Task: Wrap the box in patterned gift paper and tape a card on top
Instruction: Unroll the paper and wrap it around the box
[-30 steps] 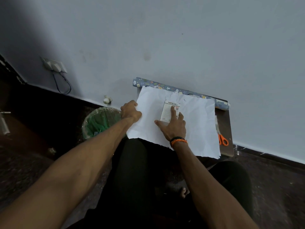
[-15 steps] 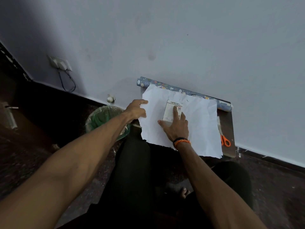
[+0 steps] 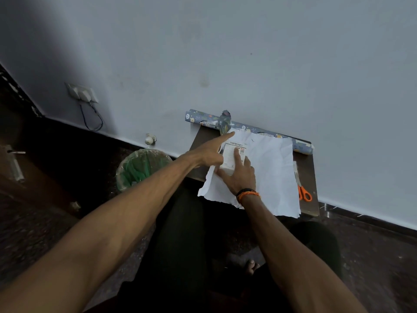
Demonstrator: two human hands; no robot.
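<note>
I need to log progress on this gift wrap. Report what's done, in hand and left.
Done: a cut sheet of paper lies white side up on the table, the box on it. In hand: the right hand presses the box; the left hand folds the sheet's left edge up against it. Left: closing the folds, taping, the card.

We see a pale grey wall filling the far side, with a white socket plate low on its left and a dark cable looping down from it. A small white fitting sits at the wall's base. Near it, on the dark floor, stands a green bin lined with clear plastic. At far left we make out a door handle.
</note>
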